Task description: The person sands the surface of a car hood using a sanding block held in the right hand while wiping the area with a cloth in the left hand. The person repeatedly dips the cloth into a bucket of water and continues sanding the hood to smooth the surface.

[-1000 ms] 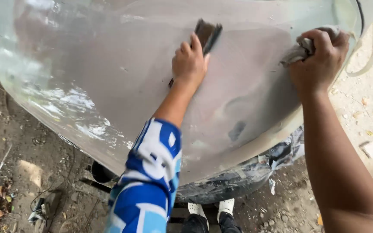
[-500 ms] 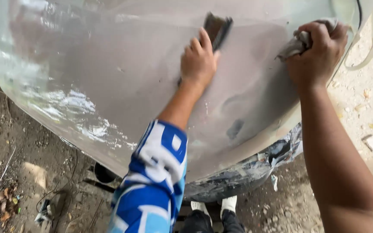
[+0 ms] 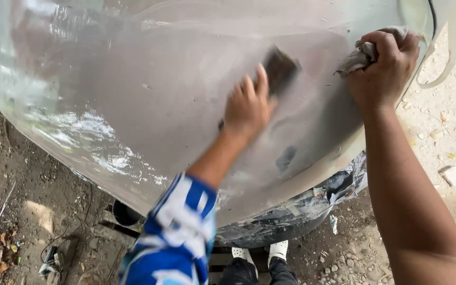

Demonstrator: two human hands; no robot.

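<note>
Pressing a dark sanding block (image 3: 281, 68) flat against the pale curved car panel (image 3: 133, 105), the left hand (image 3: 246, 108) lies with fingers spread over the block's lower end, near the panel's middle. The right hand (image 3: 383, 66) is closed tight around a crumpled grey rag (image 3: 360, 55) at the panel's upper right edge. Since half a second ago the left hand and block have slid down and left along the panel; the right hand has kept its place. The panel looks dull grey where sanded, wet and glossy toward its left side. Masking paper (image 3: 302, 208) hangs under the panel's lower edge above the dirt ground (image 3: 27, 211).
</note>
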